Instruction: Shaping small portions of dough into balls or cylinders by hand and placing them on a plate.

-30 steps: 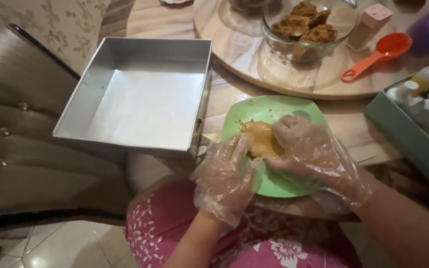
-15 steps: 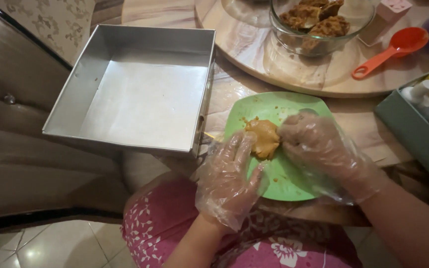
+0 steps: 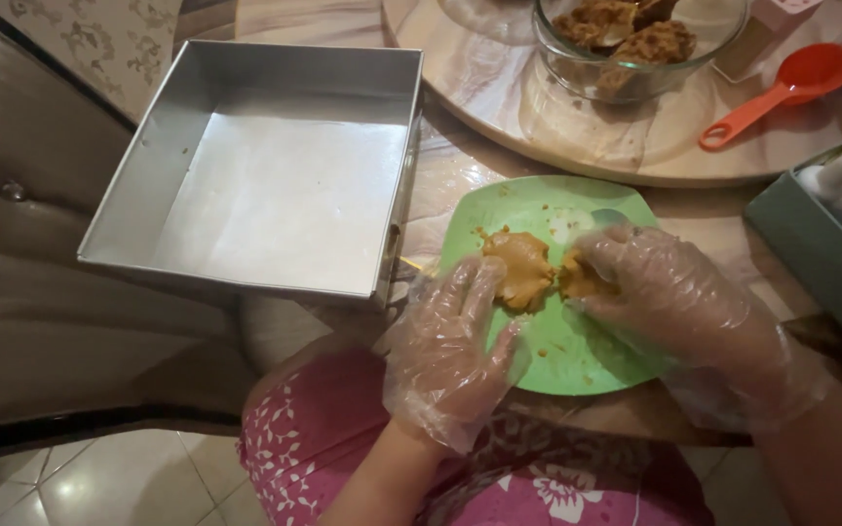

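Both my hands wear loose clear plastic gloves. On a green plate (image 3: 577, 360) at the table's near edge lies a lump of tan dough (image 3: 521, 268). My left hand (image 3: 450, 346) rests at the plate's left rim, its fingertips against the dough's left side. My right hand (image 3: 679, 302) lies over the plate's right half, and its fingers pinch a smaller piece of the same dough (image 3: 577, 280), pulled slightly apart from the lump. An empty square metal baking pan (image 3: 275, 185) sits to the left, just beside the plate.
A glass bowl (image 3: 626, 49) with brown dough chunks stands on a round wooden turntable (image 3: 499, 107) at the back. An orange measuring spoon (image 3: 782, 88) lies to its right. A teal box (image 3: 811, 244) with bottles sits at the right edge. A padded chair (image 3: 21, 273) is left.
The dough lump has been split: my right hand has drawn a smaller piece away to the right. My left hand stays at the lump's left side. The view has shifted slightly.
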